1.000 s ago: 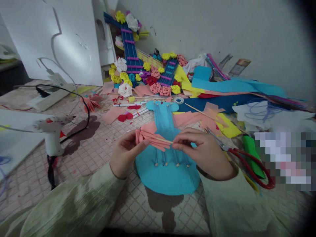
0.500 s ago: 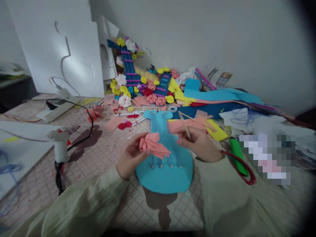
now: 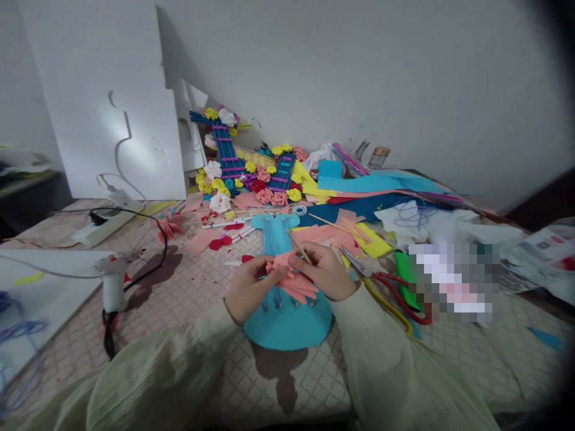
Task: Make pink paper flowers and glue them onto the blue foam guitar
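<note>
Pink pleated paper bundle (image 3: 300,288), its long axis slanting down to the right, is above the blue guitar-shaped board (image 3: 287,333), with left hand (image 3: 251,288) clamped on its upper end and right hand (image 3: 329,273), gripping one thin wooden stick (image 3: 300,248), touching it also.

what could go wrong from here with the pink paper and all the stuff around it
The wooden stick in the right hand is close to the folded pink paper in the left hand, so it might poke or tear it.

The red-handled scissors lie beside the right sleeve, which could knock them.

The left sleeve might snag the glue gun's cord.
</note>
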Tool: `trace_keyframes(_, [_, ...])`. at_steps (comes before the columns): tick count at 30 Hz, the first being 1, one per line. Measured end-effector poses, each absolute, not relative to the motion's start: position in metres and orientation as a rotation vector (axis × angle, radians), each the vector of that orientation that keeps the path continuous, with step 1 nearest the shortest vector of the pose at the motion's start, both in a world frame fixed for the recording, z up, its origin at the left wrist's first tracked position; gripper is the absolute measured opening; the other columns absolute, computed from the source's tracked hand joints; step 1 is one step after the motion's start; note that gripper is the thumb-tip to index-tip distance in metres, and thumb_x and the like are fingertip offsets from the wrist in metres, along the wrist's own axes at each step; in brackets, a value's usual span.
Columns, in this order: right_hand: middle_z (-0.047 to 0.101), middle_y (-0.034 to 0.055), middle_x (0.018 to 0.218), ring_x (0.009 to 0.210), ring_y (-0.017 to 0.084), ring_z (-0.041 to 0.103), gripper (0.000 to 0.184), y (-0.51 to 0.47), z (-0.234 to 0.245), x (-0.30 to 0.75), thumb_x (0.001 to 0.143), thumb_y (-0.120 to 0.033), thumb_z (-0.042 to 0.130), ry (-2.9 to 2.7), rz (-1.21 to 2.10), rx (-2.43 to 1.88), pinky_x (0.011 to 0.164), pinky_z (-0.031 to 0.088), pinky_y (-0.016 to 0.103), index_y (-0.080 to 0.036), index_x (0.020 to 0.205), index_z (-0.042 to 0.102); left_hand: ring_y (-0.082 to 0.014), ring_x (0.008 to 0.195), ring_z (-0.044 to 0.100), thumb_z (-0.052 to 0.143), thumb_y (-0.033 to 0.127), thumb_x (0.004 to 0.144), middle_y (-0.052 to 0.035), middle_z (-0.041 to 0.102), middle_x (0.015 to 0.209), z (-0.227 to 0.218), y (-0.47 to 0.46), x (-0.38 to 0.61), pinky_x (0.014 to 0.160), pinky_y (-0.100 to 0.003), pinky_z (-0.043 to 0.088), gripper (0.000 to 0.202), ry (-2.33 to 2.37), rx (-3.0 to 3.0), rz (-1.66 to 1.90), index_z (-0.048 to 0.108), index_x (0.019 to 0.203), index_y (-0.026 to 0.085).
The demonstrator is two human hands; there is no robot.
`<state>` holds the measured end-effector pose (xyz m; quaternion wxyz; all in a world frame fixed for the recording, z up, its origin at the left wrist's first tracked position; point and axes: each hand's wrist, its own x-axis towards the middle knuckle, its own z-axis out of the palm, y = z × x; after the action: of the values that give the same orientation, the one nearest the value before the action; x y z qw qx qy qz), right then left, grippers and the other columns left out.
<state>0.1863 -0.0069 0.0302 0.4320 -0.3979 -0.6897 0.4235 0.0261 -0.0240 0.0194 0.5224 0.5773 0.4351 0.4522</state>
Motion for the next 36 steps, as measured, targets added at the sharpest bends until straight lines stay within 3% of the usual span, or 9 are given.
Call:
trace_keyframes(7, [0.032, -0.0067, 0.048, 0.045, 0.007, 0.027, 0.022, -0.004, 0.034, 0.191, 0.072, -0.035, 0.058, -1.777, 1.039, -1.091, 0.043, 0.02, 0.022, -0.013, 0.066, 0.058, -0.0099, 0.059, 0.05, 0.064, 0.034, 0.067, 0.0004, 0.056, 0.063, 0.007, -0.016, 0.031, 0.056, -0.021, 0.041, 0.021, 0.977, 1.239, 1.238, 0.062, 0.074, 0.014])
trace_keyframes(16, [0.035, -0.0063, 0.051, 0.048, 0.008, 0.031, 0.016, -0.001, 0.026, 0.186, 0.075, -0.029, 0.054, -1.826, 0.984, -1.183, 0.047, 0.024, 0.022, -0.015, 0.068, 0.053, -0.0094, 0.062, 0.052, 0.066, 0.027, 0.065, 0.0013, 0.059, 0.065, -0.005, -0.015, 0.026, 0.059, -0.02, 0.042, 0.014, 1.023, 1.176, 1.288, 0.065, 0.073, 0.015])
trace_keyframes(21, [0.044, -0.0027, 0.067, 0.059, 0.009, 0.04, 0.01, -0.003, 0.027, 0.185, 0.077, -0.025, 0.052, -1.894, 1.122, -1.001, 0.053, 0.031, 0.022, -0.016, 0.075, 0.052, -0.008, 0.057, 0.05, 0.064, 0.027, 0.067, 0.002, 0.056, 0.06, -0.01, -0.018, 0.022, 0.055, -0.019, 0.041, 0.012, 0.958, 1.159, 1.285, 0.063, 0.07, 0.016])
trace_keyframes(28, [0.041, -0.0033, 0.063, 0.058, 0.009, 0.039, 0.013, -0.007, 0.024, 0.181, 0.081, -0.027, 0.048, -1.937, 1.125, -1.042, 0.052, 0.03, 0.022, -0.017, 0.073, 0.05, -0.0091, 0.058, 0.051, 0.069, 0.026, 0.063, 0.0009, 0.055, 0.063, -0.011, -0.024, 0.023, 0.055, -0.02, 0.043, 0.018, 0.932, 1.079, 1.198, 0.061, 0.074, 0.014])
trace_keyframes(36, [0.035, -0.0049, 0.059, 0.054, 0.008, 0.034, 0.021, -0.01, 0.025, 0.178, 0.083, -0.032, 0.045, -1.917, 1.129, -1.069, 0.048, 0.028, 0.021, -0.018, 0.068, 0.043, -0.0087, 0.056, 0.052, 0.069, 0.024, 0.062, 0.0021, 0.056, 0.061, -0.016, -0.024, 0.023, 0.055, -0.02, 0.044, 0.017, 0.897, 1.045, 1.333, 0.06, 0.074, 0.016])
